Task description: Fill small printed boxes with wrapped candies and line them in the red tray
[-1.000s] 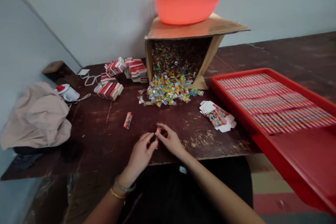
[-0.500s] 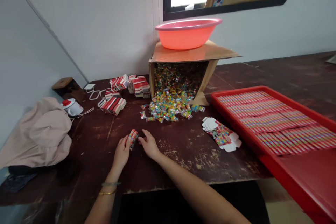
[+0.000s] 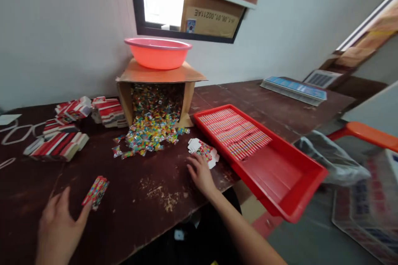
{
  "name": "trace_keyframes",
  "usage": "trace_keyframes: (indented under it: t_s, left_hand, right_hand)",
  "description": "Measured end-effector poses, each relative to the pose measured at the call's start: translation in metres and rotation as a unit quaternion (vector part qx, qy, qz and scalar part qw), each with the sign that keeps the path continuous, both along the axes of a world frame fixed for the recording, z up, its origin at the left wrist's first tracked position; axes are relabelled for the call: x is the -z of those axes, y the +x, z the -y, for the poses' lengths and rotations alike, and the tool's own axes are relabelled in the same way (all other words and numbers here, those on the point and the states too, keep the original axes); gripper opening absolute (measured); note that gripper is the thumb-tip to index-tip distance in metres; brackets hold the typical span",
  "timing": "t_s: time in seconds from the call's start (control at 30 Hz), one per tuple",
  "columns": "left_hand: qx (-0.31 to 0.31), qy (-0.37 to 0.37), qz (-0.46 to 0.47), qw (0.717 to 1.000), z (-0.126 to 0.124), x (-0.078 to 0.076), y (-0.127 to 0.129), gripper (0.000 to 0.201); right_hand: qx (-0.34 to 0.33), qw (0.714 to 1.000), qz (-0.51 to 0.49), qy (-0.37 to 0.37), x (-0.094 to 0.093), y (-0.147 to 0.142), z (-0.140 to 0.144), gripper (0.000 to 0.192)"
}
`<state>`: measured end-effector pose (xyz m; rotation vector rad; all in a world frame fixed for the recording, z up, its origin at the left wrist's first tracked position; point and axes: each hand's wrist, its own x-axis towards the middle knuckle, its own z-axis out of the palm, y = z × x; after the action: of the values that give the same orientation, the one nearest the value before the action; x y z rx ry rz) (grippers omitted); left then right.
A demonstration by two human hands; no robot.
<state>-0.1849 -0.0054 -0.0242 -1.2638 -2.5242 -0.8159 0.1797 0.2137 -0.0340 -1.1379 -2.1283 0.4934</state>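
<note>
My left hand [image 3: 60,225] is open at the lower left, fingers spread. Its thumb tip is at the near end of a small bundle of printed candy boxes [image 3: 96,192], which lies on the dark table. Over on the right, my right hand [image 3: 201,175] reaches to a small pile of flat, unfolded candy boxes [image 3: 205,152]. Its fingers are stretched out at the pile's near edge, with nothing seen gripped. Wrapped candies [image 3: 149,132] spill out between the hands and the cardboard box [image 3: 124,97] lying on its side.
A red tray [image 3: 280,174] with rows of filled boxes [image 3: 234,132] juts over the table's edge. A pink basin [image 3: 158,56] sits on the cardboard box. Stacks of flat cartons [image 3: 59,145] stand at left. Blue-topped sheets [image 3: 294,90] lie at far right.
The view has swung right. My left hand has let go of the small candy boxes, now on the table. My right hand has moved right to the pile of unfolded boxes.
</note>
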Motion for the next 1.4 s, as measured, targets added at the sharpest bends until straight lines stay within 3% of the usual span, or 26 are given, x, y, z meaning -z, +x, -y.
trace_keyframes:
  t_s: [0.1,0.2,0.37,0.47,0.63,0.73,0.8,0.83,0.9,0.97,1.0,1.1,1.17,1.3,1.4]
  left_hand:
    - [0.012,0.035,-0.01,0.999,-0.005,-0.03,0.021,0.071]
    - [0.109,0.037,0.087,0.99,-0.021,-0.041,0.065,0.055]
    - [0.3,-0.035,0.289,0.908,-0.039,-0.011,0.159,0.037]
    - [0.357,-0.066,0.35,0.863,-0.031,0.009,0.196,0.036]
    - [0.367,-0.098,0.42,0.824,-0.019,0.019,0.208,0.034]
    - [0.333,-0.082,0.47,0.813,-0.025,0.011,0.206,0.037]
    - [0.305,-0.037,0.544,0.781,-0.031,0.003,0.206,0.048]
    - [0.286,-0.014,0.597,0.749,-0.033,-0.001,0.206,0.054]
    - [0.243,0.022,0.703,0.668,-0.036,-0.008,0.205,0.059]
    - [0.204,0.044,0.765,0.609,-0.035,-0.012,0.203,0.051]
    - [0.194,0.047,0.776,0.598,-0.033,-0.012,0.202,0.046]
    - [0.184,0.013,0.768,0.613,-0.024,-0.009,0.203,0.036]
    - [0.192,-0.029,0.766,0.613,-0.019,-0.005,0.207,0.034]
    - [0.238,-0.059,0.763,0.599,-0.016,-0.004,0.214,0.033]
    - [0.268,-0.097,0.75,0.597,-0.014,-0.018,0.211,0.031]
  right_hand:
    - [0.148,0.986,0.071,0.02,0.007,0.044,-0.022,0.041]
    - [0.208,0.975,0.076,-0.01,0.014,0.059,-0.031,0.046]
    - [0.219,0.975,0.018,-0.031,0.015,0.061,-0.034,0.032]
    - [0.212,0.975,-0.022,-0.066,0.013,0.073,-0.04,0.03]
    - [0.185,0.975,-0.081,-0.092,0.001,0.094,-0.045,0.048]
    - [0.197,0.971,-0.117,-0.076,-0.008,0.08,-0.018,0.054]
    - [0.163,0.972,-0.136,-0.101,-0.01,0.054,0.021,0.056]
    - [0.126,0.974,-0.141,-0.124,-0.009,0.038,0.045,0.056]
    - [-0.051,0.963,-0.145,-0.221,-0.006,0.009,0.094,0.054]
    - [-0.129,0.964,-0.119,-0.2,-0.003,-0.007,0.131,0.035]
    - [-0.119,0.975,-0.103,-0.158,-0.002,-0.011,0.141,0.031]
    - [-0.122,0.99,-0.056,-0.034,-0.004,-0.009,0.142,0.04]
    - [-0.159,0.986,-0.048,-0.017,-0.009,-0.008,0.134,0.034]
    - [-0.21,0.959,-0.072,-0.175,-0.029,-0.014,0.123,0.014]
    - [-0.272,0.905,-0.058,-0.321,-0.054,-0.014,0.114,0.019]
